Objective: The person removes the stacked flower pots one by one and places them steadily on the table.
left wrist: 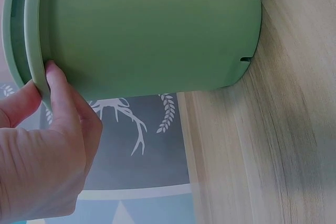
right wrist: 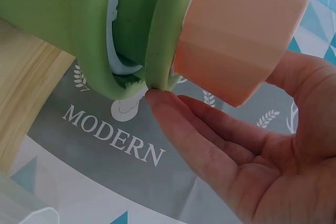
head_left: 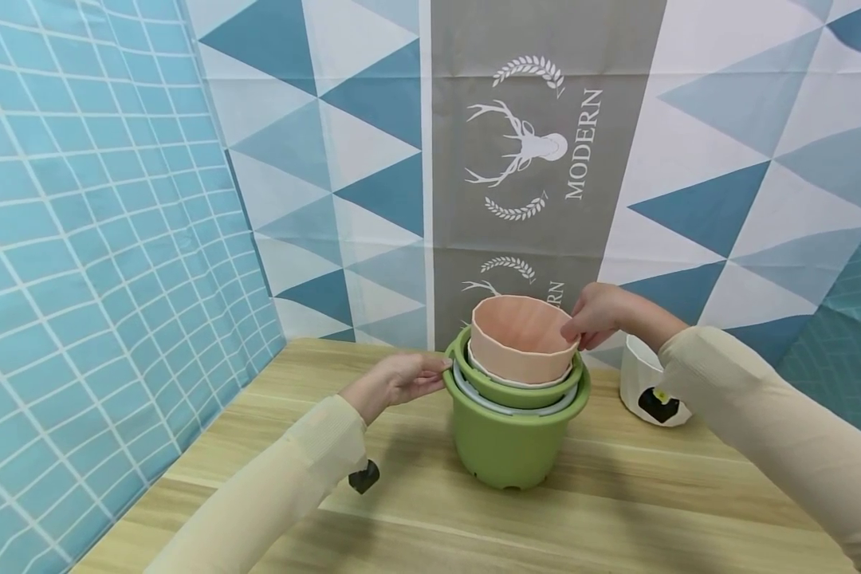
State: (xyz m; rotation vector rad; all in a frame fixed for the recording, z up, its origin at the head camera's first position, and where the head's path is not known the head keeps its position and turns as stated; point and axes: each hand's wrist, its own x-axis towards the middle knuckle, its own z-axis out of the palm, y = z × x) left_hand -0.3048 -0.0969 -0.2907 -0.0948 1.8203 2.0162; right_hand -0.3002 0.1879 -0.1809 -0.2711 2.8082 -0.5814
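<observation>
A stack of nested flower pots stands on the table. The large green flower pot (head_left: 509, 450) is outermost. Inside it show a pale grey rim (head_left: 502, 409), a smaller green pot (head_left: 524, 396), a thin white rim and a peach flower pot (head_left: 509, 359) on top, slightly tilted. My left hand (head_left: 402, 379) pinches the large pot's rim at its left, thumb above and fingers beneath. At the upper right, my right hand (head_left: 603, 315) holds the peach pot, its thumb over the rim. In the right wrist view, its index fingertip (right wrist: 157, 98) touches the smaller green pot's rim.
A white faceted pot (head_left: 638, 375) stands on the wooden table (head_left: 416, 510) to the right, partly behind the right sleeve. Patterned cloth (head_left: 373, 159) hangs behind the table, and blue checked cloth (head_left: 79, 239) lines the left side.
</observation>
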